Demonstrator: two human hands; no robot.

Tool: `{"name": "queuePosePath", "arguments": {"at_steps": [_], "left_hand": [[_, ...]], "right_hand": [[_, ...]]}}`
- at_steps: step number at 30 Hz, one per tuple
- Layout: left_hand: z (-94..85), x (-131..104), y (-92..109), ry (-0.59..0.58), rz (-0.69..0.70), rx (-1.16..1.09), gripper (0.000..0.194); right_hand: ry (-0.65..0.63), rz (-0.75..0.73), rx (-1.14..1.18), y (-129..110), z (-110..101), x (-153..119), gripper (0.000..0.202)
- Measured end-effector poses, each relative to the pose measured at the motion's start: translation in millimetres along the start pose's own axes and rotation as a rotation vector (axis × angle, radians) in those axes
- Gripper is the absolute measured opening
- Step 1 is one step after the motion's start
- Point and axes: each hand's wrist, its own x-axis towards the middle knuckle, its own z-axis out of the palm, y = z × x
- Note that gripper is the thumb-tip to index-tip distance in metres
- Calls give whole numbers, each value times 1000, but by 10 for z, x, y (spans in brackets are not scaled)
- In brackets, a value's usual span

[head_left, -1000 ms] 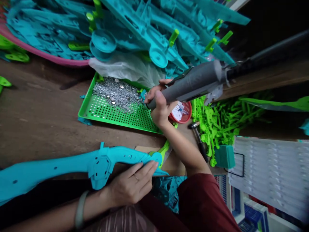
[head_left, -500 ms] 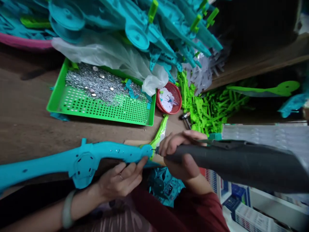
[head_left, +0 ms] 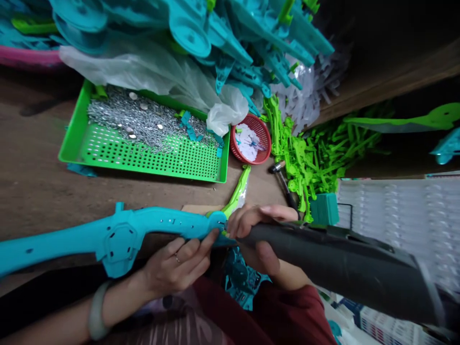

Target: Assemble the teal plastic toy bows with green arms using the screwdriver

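A long blue plastic piece (head_left: 154,221) lies across the near part of the table, with small holes and a hexagonal raised part. My left hand (head_left: 183,262), with a ring, is at its lower edge near the rounded right end, fingers curled and fingertips touching it. My right hand (head_left: 264,235) is wrapped round the front of a long dark grey tool (head_left: 338,261), whose thin metal tip meets the blue piece's rounded end. A light green part (head_left: 237,192) rises behind that end. Whatever lies under my left fingertips is hidden.
A green perforated tray (head_left: 143,165) holds many small metal screws. Beside it are a red basket (head_left: 266,147), a hammer (head_left: 282,181) and a heap of green parts (head_left: 312,160). Blue parts (head_left: 190,36) pile up at the back over a plastic bag (head_left: 143,72).
The dark tool's rear end has swung down and my right hand has shifted slightly left with it. The view has moved a little, and more of the hammer shows. My left hand stays at the blue piece.
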Motion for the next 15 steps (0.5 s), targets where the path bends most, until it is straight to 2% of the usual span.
{"name": "queuePosePath", "arguments": {"at_steps": [6,10,12,15], "left_hand": [[-8,-1,-3,-12,-6,-15,35],[-6,-8,8,-24,-21,-28,38],[-1,-8,17,-25,-27,-26,36],[6,-11,28,-12,-37,-22,32]], "right_hand": [[15,-43,-27,96,32,-39,34],[-109,47,-49,164,-32,-33,43],[-190,-13,32,226,-53,-6,44],[-315,-108,123,336,-58,29,33]]}}
